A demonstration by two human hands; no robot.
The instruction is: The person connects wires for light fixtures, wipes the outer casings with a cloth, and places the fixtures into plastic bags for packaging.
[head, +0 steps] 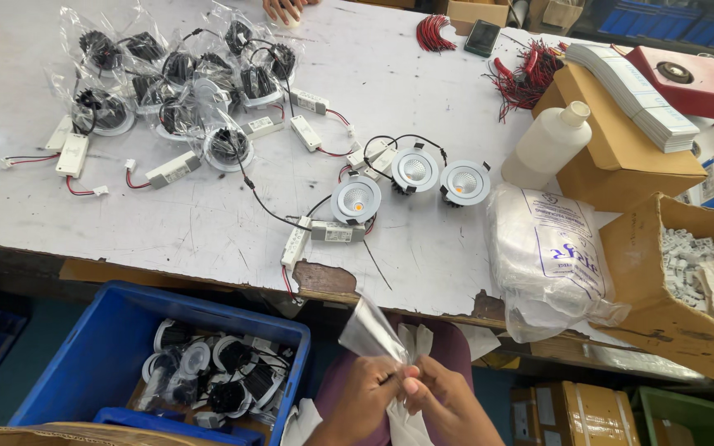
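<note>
Both hands are held low, below the near edge of the worktable (208, 223), over the lap. The left hand (365, 396) and the right hand (444, 400) are brought together, fingertips meeting; the thumb and fingers of each are pinched on the lower edge of a clear plastic bag (371, 330), which stands up tilted to the left between them. More clear bags (411, 425) are seen hanging beneath the hands.

On the table, three round white downlights (411, 177) are laid face up near the middle, each wired to a small white driver box (336, 233). At the far left, bagged downlights (179, 87) are heaped with further drivers lying around them. Another person's hand (284, 8) is shown resting at the far edge.

To the right, a white plastic bottle (549, 144) is leaned against a plain brown carton (621, 153), on which a stack of white printed leaflets (634, 91) is laid. A red box (692, 78) with a round dark fitting is set behind it. A white plastic sack with blue print (551, 256) overhangs the table edge, just beside an open brown carton (671, 314) holding small white parts. Red wire bundles (526, 74) lie near the far edge.

Below the table at left, a blue crate (101, 355) is filled with bagged fittings.
</note>
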